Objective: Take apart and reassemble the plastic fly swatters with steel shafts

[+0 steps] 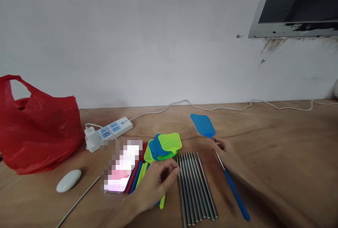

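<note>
My right hand [223, 150] grips a blue fly swatter [202, 124] just below its mesh head. Its metal shaft and long blue handle [237, 195] slant down toward the lower right. My left hand [155, 184] is closed in a pinch, thumb and forefinger meeting at the leftmost of several metal rods [195, 192]. These rods lie side by side between my hands. Behind my left hand is a pile of swatter heads, with a yellow-green head [171, 141] over a blue one [156, 147]. Red, blue and yellow-green handles [139, 175] lie partly hidden under my left hand.
A lit phone [123, 170], partly pixelated, lies left of the handles. Further left are a white rounded object [69, 181], a thin rod [79, 200] and a red plastic bag [42, 133]. A power strip [116, 128] with a plugged-in adapter trails its white cable [221, 108] along the wall.
</note>
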Available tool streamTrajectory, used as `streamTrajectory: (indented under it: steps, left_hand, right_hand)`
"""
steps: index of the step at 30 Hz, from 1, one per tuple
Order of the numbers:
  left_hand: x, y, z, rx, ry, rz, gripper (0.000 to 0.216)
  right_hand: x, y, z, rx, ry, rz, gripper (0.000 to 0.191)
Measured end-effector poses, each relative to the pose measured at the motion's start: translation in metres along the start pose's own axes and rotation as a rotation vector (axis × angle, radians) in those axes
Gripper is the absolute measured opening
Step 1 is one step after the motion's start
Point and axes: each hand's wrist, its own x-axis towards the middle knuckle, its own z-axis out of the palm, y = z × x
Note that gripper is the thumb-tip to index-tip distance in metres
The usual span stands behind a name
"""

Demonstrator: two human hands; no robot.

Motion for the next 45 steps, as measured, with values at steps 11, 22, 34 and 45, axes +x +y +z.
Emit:
streamTrajectory:
  steps: [11,22,34,45]
  left_hand:
    - [0.0,-0.002,-0.005,0.308,0.327,0.122,0.013]
    - [0.001,-0.019,-0.003,0.441,0.351,0.085,0.016]
    - [0.003,-0.012,-0.011,0.593,0.204,-0.009,0.036]
    - [-0.001,-0.006,-0.008,0.686,-0.042,-0.052,0.038]
  right_hand:
    - [-0.002,0.02,-0.009,-0.906,0.042,-0.077,0.031]
    - [-0.007,0.006,-0.004,-0.917,-0.085,-0.247,0.026]
    - [-0.024,-0.009,0.006,-0.731,-0.341,-0.294,0.024]
    - [-0.026,-0.009,0.007,-0.721,-0.34,-0.266,0.022]
